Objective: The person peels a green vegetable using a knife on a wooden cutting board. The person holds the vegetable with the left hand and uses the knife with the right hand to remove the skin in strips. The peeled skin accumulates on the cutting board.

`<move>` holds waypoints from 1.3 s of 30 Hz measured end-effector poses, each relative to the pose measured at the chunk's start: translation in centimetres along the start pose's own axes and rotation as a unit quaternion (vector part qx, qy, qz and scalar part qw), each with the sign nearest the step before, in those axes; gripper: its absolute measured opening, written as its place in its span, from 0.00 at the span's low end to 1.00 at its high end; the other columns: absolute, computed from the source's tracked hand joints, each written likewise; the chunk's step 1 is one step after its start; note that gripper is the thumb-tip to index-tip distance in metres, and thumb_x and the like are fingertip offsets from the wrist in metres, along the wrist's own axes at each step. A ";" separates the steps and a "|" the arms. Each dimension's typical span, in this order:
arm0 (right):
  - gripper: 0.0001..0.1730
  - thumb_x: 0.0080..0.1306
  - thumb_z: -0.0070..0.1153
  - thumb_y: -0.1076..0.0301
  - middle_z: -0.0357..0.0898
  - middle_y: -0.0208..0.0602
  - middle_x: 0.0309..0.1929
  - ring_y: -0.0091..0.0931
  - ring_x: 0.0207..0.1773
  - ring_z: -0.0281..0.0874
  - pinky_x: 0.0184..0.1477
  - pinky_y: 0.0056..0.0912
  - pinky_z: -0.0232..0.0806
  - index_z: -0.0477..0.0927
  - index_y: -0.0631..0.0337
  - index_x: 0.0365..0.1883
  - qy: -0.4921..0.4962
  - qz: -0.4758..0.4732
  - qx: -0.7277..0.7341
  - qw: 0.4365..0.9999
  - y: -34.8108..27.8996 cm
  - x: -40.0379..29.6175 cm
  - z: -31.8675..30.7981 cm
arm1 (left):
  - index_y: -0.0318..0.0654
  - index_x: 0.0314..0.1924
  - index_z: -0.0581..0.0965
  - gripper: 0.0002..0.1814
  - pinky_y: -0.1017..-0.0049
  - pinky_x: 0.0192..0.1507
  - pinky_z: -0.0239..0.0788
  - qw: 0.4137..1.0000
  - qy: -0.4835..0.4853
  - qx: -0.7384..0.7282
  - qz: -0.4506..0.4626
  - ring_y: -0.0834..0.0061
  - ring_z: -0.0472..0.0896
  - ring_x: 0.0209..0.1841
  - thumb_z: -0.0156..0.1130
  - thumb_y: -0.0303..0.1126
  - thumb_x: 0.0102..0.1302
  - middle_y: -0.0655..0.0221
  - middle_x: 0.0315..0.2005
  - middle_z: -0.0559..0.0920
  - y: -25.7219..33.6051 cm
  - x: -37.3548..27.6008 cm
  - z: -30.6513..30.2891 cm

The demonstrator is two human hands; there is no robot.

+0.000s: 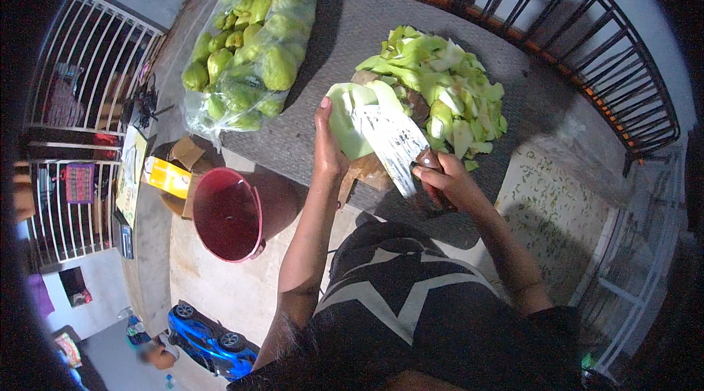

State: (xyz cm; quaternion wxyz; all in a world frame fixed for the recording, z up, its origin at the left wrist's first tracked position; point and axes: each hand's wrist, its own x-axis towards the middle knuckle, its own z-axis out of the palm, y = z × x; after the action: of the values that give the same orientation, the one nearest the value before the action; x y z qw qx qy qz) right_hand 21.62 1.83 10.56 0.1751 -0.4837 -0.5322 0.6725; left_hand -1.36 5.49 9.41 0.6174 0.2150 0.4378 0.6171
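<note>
My left hand [329, 141] holds a pale green, cut-faced fruit [345, 121], which looks like a chayote, with the thumb up along its left edge. My right hand [452, 181] grips the brown riveted handle of a broad cleaver [389, 141]. The blade lies across the right side of the fruit, hiding part of it. Behind the blade rises a heap of green peelings and slices [434, 83]. Below the fruit a brown, worn board or block [369, 170] shows in part. Further left stands a clear plastic bag [250, 55] full of whole chayotes.
The grey textured tabletop [324, 83] carries the heap and bag. A red bucket [228, 215] stands on the floor at left, beside a cardboard box [187, 154] and a yellow box [168, 178]. Black metal railing [572, 12] runs behind. A blue toy car [212, 341] and another person [159, 355] are lower left.
</note>
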 end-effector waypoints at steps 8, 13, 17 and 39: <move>0.18 0.64 0.55 0.53 0.69 0.25 0.18 0.19 0.19 0.66 0.24 0.26 0.58 0.73 0.60 0.29 -0.001 0.010 0.003 1.000 -0.3 0.3 0.5 | 0.37 0.59 0.70 0.38 0.63 0.55 0.71 1.000 -0.004 0.009 0.002 0.64 0.79 0.51 0.52 0.64 0.64 0.59 0.50 0.77 -0.5 0.3 -0.9; 0.18 0.65 0.55 0.53 0.69 0.25 0.16 0.19 0.18 0.66 0.22 0.26 0.59 0.73 0.60 0.27 -0.015 0.046 0.033 0.998 0.2 0.7 0.2 | 0.34 0.58 0.70 0.34 0.67 0.52 0.72 0.997 -0.016 0.051 -0.058 0.66 0.79 0.48 0.50 0.58 0.67 0.57 0.48 0.77 0.1 0.5 -1.1; 0.15 0.66 0.54 0.58 0.68 0.25 0.16 0.19 0.14 0.64 0.18 0.25 0.57 0.72 0.63 0.34 -0.012 0.019 0.001 1.000 1.1 1.3 0.4 | 0.33 0.58 0.70 0.32 0.68 0.52 0.71 0.994 -0.039 0.064 -0.079 0.66 0.79 0.48 0.49 0.55 0.69 0.56 0.49 0.77 -1.7 2.5 -3.3; 0.10 0.66 0.54 0.68 0.76 0.52 0.28 0.50 0.33 0.77 0.31 0.50 0.66 0.69 0.63 0.37 0.133 -0.225 -0.321 0.910 1.1 0.5 3.1 | 0.38 0.59 0.71 0.37 0.55 0.59 0.68 0.986 0.071 -0.087 -0.127 0.57 0.76 0.55 0.50 0.63 0.64 0.55 0.52 0.77 -1.7 1.8 -2.5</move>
State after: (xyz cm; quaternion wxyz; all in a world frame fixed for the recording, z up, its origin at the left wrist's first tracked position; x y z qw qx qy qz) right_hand 19.10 0.14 9.27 0.2264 -0.4665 -0.7856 0.3377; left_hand -2.62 6.24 6.24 0.6749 0.0589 0.4487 0.5829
